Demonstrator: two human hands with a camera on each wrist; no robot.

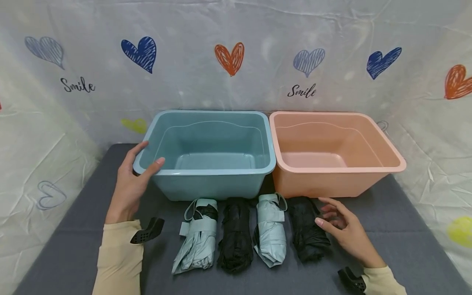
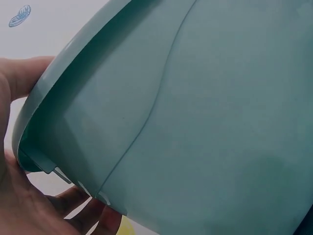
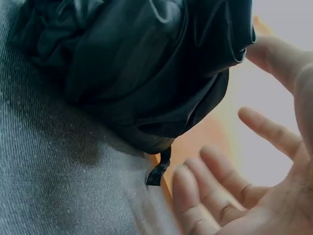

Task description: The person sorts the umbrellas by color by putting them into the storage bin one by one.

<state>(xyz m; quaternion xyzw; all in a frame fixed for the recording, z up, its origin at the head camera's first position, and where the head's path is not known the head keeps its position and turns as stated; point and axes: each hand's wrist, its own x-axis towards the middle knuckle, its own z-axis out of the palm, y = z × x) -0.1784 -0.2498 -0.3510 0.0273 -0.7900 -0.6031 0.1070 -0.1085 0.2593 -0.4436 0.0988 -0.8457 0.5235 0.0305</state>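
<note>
My left hand (image 1: 129, 186) grips the front left corner of a blue-green plastic bin (image 1: 204, 184), its thumb over the rim. In the left wrist view the fingers curl beneath the bin's rim (image 2: 63, 63). My right hand (image 1: 346, 231) is beside the rightmost black folded umbrella (image 1: 307, 229), fingers spread and holding nothing. The right wrist view shows this umbrella's dark fabric (image 3: 132, 73) with a short black strap (image 3: 159, 171), close to the open palm. To its left lie a silver-grey folded umbrella (image 1: 271, 233), another black one (image 1: 236, 237) and a second silver-grey one (image 1: 200, 241).
A peach plastic bin (image 1: 332, 182) stands right of the blue-green one, their rims close together. Both bins sit at the back of a dark grey cloth-covered table (image 1: 73, 254). Behind them hangs a white curtain (image 1: 184, 90) printed with hearts and words.
</note>
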